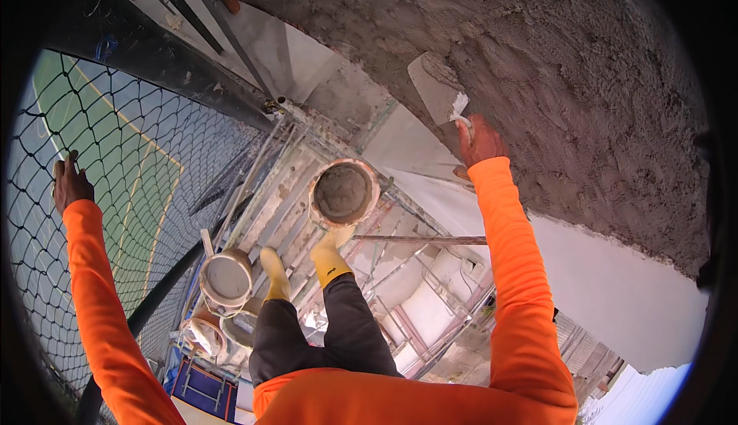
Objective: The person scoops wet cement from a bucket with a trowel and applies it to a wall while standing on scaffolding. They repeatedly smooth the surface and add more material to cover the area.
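Note:
My right hand [483, 141] is closed around the handle of a plastering trowel [432, 91]. Its wide blade lies at the wet grey mortar on the wall [569, 79], with some mortar on the blade. Out to the left, my left hand [71, 184] has its fingers hooked into the black mesh netting [123, 156]. Between my arms, a round bucket [372, 181] of grey mortar stands on the plank platform just ahead of my yellow boots [330, 260].
A second bucket [206, 283] with grey contents sits left of my feet, beside more buckets [207, 331]. Scaffold planks [265, 187] have gaps between them. A long bar [419, 239] crosses at right. Below the mortar is a smooth pale wall [615, 279]. A green court [100, 117] shows far below.

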A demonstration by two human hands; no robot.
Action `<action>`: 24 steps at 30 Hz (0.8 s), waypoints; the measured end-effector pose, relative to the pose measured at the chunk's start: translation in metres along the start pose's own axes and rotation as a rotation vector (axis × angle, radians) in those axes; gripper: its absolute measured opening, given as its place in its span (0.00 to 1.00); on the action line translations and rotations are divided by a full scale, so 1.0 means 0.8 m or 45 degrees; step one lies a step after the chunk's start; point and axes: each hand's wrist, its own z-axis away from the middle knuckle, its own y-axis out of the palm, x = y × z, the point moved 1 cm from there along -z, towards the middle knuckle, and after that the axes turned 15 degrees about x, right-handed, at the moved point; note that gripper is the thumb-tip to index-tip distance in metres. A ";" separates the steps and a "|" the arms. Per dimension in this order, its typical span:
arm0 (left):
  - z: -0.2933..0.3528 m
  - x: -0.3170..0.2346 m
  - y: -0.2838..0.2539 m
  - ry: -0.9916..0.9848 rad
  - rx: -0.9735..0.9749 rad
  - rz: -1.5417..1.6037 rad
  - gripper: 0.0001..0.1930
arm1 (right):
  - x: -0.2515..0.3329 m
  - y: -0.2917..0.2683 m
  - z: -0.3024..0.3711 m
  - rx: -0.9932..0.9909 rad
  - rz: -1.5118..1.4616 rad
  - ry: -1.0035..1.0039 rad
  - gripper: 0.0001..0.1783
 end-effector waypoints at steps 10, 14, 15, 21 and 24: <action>0.005 0.008 0.014 0.085 -0.070 0.025 0.21 | -0.013 -0.065 0.230 0.179 -0.192 -0.312 0.15; 0.001 0.018 0.023 0.053 -0.039 0.028 0.21 | 0.019 -0.044 0.243 1.005 -0.722 -0.643 0.17; -0.001 0.021 0.024 0.060 -0.052 -0.007 0.21 | 0.014 -0.030 0.226 1.510 -0.891 -0.251 0.18; -0.009 0.041 0.034 0.099 -0.109 -0.087 0.21 | -0.086 0.025 0.127 0.658 -0.894 0.029 0.20; -0.020 0.044 0.040 0.078 -0.096 -0.097 0.20 | -0.122 0.049 0.159 0.573 -0.491 -0.015 0.20</action>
